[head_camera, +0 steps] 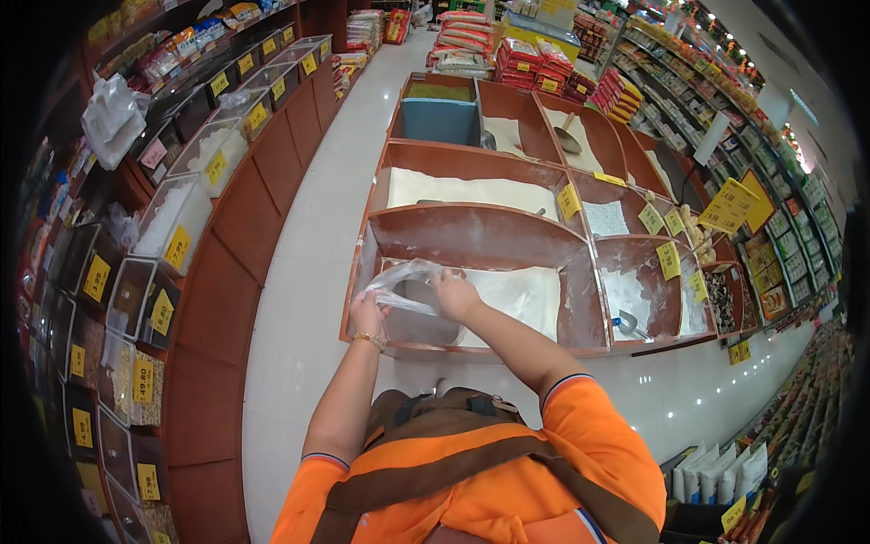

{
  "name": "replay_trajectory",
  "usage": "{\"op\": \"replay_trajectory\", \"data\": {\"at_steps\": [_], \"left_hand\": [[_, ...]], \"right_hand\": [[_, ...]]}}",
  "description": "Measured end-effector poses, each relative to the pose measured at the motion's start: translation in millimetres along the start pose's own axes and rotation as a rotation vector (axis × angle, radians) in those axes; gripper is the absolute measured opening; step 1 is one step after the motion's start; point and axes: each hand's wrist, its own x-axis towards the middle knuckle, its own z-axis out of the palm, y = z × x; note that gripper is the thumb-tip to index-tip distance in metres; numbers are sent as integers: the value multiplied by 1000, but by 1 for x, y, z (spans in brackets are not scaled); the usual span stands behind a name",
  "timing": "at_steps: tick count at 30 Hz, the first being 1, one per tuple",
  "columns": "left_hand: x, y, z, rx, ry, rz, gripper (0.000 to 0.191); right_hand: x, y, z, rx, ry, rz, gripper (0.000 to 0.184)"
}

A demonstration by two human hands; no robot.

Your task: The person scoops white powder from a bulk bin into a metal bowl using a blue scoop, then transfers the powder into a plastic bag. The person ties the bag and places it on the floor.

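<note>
My left hand (370,316), with a beaded bracelet at the wrist, pinches the left side of a clear plastic bag (402,275). On the opposite side of the bag's mouth, my right hand (455,296) grips the film. The mouth is stretched between them above the front wooden bin (476,234). Below and partly through the bag shows a grey area (428,332), perhaps a tub; the film blurs it. White powder, like flour (520,299), covers the right part of this bin's floor.
Behind lies another bin of pale powder (469,189). A metal scoop (632,325) rests in the bin to the right. Clear bulk boxes (173,217) with price tags line the left shelf. White plastic bags (114,122) hang there. Rice sacks (465,41) are stacked beyond.
</note>
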Motion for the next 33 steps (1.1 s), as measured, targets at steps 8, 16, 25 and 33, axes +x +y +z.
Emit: {"op": "replay_trajectory", "data": {"at_steps": [8,16,25,33], "left_hand": [[-11,2,-5,106,-46,-9,19],[-14,-17,-9,213,-100,-50,16],[-9,-34,-21,267,-138,-98,14],[-15,-24,-14,368,-101,-118,14]], "right_hand": [[12,29,3,174,-27,205,46],[-8,11,15,-48,-76,-61,35],[-19,13,17,-17,50,97,36],[-13,43,2,133,90,311,31]]}}
